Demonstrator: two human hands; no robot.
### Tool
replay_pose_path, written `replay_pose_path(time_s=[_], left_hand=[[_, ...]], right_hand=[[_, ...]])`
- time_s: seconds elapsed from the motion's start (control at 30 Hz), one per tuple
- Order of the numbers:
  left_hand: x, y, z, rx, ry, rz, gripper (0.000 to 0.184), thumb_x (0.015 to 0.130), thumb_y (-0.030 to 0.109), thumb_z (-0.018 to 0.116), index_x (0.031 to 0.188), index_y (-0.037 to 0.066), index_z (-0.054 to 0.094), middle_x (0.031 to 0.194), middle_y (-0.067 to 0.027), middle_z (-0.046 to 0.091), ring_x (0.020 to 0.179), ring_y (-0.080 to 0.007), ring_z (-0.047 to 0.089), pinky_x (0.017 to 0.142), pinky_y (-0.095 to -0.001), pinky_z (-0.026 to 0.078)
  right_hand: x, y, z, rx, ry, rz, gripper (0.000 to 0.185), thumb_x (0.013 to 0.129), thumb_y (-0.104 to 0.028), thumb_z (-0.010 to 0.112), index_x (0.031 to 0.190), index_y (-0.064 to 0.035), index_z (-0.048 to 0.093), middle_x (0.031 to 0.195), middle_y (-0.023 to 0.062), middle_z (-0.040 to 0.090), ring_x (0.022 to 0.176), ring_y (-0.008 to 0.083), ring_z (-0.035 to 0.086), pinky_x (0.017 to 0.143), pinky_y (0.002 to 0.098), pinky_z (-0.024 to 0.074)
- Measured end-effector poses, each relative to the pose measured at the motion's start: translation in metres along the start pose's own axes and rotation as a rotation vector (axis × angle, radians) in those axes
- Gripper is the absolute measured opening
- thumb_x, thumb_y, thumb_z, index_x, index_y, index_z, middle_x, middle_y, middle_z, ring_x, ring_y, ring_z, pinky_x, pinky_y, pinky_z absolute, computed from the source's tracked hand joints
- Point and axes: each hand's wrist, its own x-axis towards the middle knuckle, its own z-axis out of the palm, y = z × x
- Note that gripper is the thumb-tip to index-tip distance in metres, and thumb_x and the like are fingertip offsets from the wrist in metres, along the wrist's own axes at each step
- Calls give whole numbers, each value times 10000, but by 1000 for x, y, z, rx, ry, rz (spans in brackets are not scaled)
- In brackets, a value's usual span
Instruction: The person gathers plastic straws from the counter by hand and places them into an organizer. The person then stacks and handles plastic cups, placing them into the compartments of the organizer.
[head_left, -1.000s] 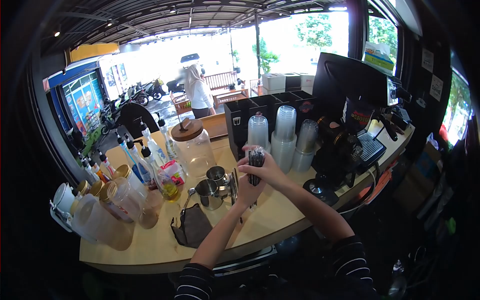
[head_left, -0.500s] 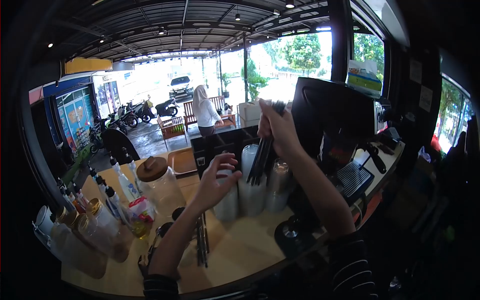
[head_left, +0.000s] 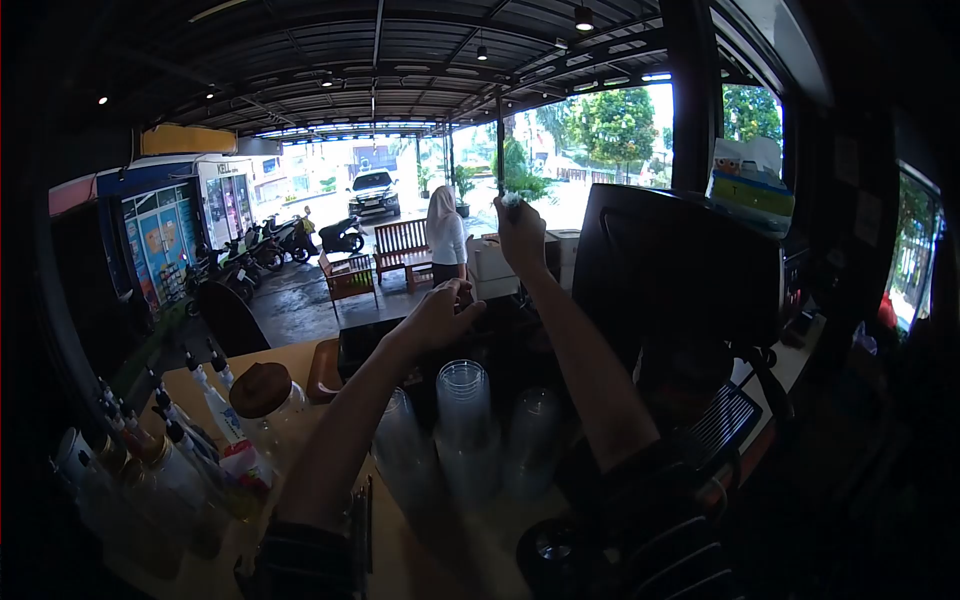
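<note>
My right hand (head_left: 522, 238) is raised above the counter, its fingers wrapped round a bundle of black straws. Only the pale, shiny upper end of the straws (head_left: 513, 201) shows clearly above the fist. Lower and to the left, my left hand (head_left: 440, 315) hovers over a black compartment box (head_left: 510, 345), fingers bent and thumb apart, with nothing visible in it. In front of the box rise stacks of clear plastic cups: a middle stack (head_left: 465, 430), a left stack (head_left: 403, 440) and a right stack (head_left: 533, 430).
A glass jar with a wooden lid (head_left: 264, 390), pump bottles (head_left: 215, 400) and more jars (head_left: 165, 480) line the left of the counter. A large black machine (head_left: 680, 255) stands at the right. Beyond, a person in white (head_left: 447, 240) stands near wooden benches (head_left: 402, 245).
My view has tilted and dropped closer to the cups. Both hands have moved forward over the black box, and the left fingers are more bent. The person outside has turned.
</note>
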Motion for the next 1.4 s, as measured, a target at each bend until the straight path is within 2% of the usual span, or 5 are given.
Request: replay_pose_path(time_s=[0.23,0.5,0.8,1.13,1.4], left_hand=[[35,-12,8,236,-101,46,607,834,402,568,1218,-49,431,1208,-229,504,1152,-316,482,972,-368,375],[44,2,9,450,-241,-14,584,814,392,571,1198,-33,459,1232,-222,483,1157,-325,470,988,-379,368],[41,-10,3,485,-279,-23,575,809,396,573,1188,-24,469,1205,-225,503,1135,-323,487,973,-383,379],[11,7,-21,713,-84,-21,525,819,376,566,1185,13,468,1153,-191,541,1059,-318,540,895,-406,437],[-98,55,-57,600,163,115,299,843,272,539,1020,33,563,956,-152,592,922,-307,589,794,-413,468]], right_hand=[[-15,74,-7,99,-410,313,402,858,-326,594,653,12,526,520,49,479,505,113,457,472,321,350],[-41,105,-12,-537,-586,272,472,784,-469,611,807,1,647,841,183,639,865,302,623,762,402,470],[-35,78,-15,-746,-1037,717,988,520,-484,791,1299,-46,369,1338,174,395,1213,308,430,986,389,399],[-18,22,-19,-979,-1102,827,928,606,-367,774,1365,-129,298,1424,126,244,1331,302,220,1025,480,301],[-44,-105,-27,-710,-930,54,490,683,-261,664,1088,-16,537,1229,228,426,1141,394,447,930,451,417]])
